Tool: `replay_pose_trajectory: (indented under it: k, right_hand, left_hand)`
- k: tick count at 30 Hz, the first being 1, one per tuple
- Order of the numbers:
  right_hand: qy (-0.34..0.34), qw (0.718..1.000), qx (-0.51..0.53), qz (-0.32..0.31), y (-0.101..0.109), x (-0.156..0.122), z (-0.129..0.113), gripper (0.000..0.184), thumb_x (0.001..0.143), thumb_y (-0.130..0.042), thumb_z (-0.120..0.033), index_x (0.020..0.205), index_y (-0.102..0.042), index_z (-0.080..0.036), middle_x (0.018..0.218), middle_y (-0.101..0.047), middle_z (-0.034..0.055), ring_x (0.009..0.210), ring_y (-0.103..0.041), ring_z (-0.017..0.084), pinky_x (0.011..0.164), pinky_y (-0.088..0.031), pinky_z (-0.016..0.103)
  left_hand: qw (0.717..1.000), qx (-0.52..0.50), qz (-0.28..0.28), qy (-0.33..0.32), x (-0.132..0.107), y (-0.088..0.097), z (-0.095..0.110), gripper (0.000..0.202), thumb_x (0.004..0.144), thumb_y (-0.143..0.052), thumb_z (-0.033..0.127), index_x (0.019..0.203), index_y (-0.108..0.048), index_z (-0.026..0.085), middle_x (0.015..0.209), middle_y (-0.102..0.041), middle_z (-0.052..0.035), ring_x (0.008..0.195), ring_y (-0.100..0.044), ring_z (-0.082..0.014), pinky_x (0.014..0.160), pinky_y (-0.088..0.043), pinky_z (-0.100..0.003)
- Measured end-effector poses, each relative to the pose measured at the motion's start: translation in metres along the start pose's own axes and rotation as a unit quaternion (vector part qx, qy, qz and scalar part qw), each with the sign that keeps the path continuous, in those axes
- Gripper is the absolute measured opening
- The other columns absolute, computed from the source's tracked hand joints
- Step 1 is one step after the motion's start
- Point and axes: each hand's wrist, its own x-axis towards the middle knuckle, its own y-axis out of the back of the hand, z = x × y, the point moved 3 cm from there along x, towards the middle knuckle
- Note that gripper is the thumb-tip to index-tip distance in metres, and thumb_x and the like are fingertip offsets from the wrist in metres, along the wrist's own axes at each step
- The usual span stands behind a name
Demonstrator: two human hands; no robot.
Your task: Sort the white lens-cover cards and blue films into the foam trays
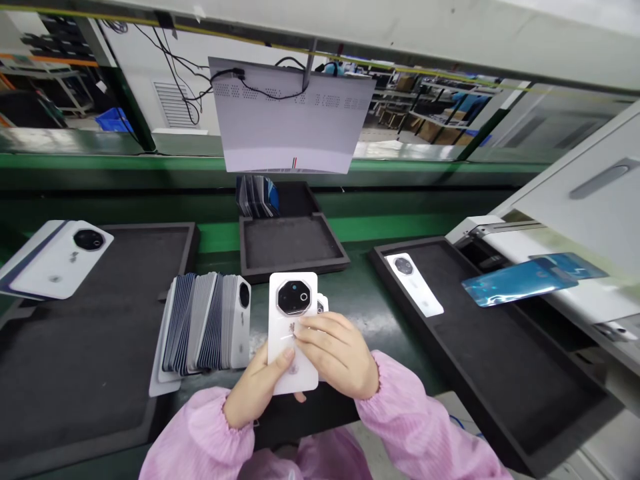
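head | cover [293, 320] at 6 o'clock, face tilted up to view | left hand [255, 390] closed under it, thumb on face, steadying | right hand [343, 363] fingers curled onto its right edge | stack [210, 323] at 9 o'clock, on edge, within reach

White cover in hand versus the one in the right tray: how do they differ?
The held cover is gripped by left hand and right hand; the tray cover lies flat, untouched. A second cover sits behind the held cover; the tray cover lies alone. Both white, with dark camera windows.
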Motion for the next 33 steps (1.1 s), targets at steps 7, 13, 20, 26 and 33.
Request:
replay_pose_trajectory:
  k: [7,13,20,26,33]
  right_hand:
    - [0.001,1.000,0.005,-0.012,0.001,-0.002,-0.001,0.012,0.084,-0.051,-0.012,0.084,-0.063,-0.009,0.087,-0.072,0.0095,0.093,-0.065,0.022,0.078,-0.053,0.035]
    - [-0.001,1.000,0.004,-0.014,0.003,0.000,-0.001,0.013,0.085,-0.051,-0.013,0.084,-0.063,-0.009,0.086,-0.072,0.0106,0.092,-0.066,0.022,0.075,-0.054,0.034]
    - [-0.016,1.000,0.011,-0.012,0.003,-0.002,0.005,0.008,0.081,-0.057,-0.012,0.087,-0.063,-0.010,0.088,-0.072,0.0107,0.096,-0.065,0.022,0.075,-0.054,0.033]
    - [-0.181,0.983,0.010,-0.001,0.002,0.009,0.021,0.041,0.078,-0.063,-0.018,0.116,-0.051,-0.012,0.123,-0.055,0.0190,0.125,-0.043,0.028,0.096,-0.043,0.046]
    - [-0.498,0.835,0.232,-0.030,0.009,-0.033,0.086,0.025,0.078,-0.060,-0.036,0.095,-0.059,-0.016,0.085,-0.066,0.0044,0.074,-0.064,0.017,0.065,-0.051,0.028]
  left_hand:
    - [1.000,0.002,-0.014,-0.014,0.001,0.002,-0.004,0.032,0.081,-0.059,0.038,0.102,-0.054,0.015,0.075,-0.060,-0.0015,0.063,-0.065,-0.0178,0.053,-0.058,-0.031]
    - [1.000,0.014,-0.015,-0.022,0.002,0.004,-0.008,0.029,0.082,-0.057,0.037,0.098,-0.056,0.013,0.074,-0.060,-0.0020,0.057,-0.065,-0.0176,0.052,-0.056,-0.031]
    - [1.000,-0.003,-0.003,-0.001,0.002,0.005,-0.009,0.032,0.081,-0.058,0.039,0.100,-0.055,0.013,0.074,-0.061,-0.0029,0.059,-0.065,-0.0185,0.053,-0.056,-0.032]
    - [0.996,0.045,-0.077,-0.001,0.001,-0.002,-0.004,0.040,0.087,-0.046,0.042,0.113,-0.051,0.011,0.084,-0.066,-0.0101,0.064,-0.064,-0.0179,0.059,-0.055,-0.032]
    - [0.960,0.272,-0.063,-0.034,0.010,0.000,-0.004,0.049,0.087,-0.043,0.046,0.128,-0.047,0.020,0.101,-0.062,-0.0075,0.085,-0.059,-0.0198,0.071,-0.052,-0.032]
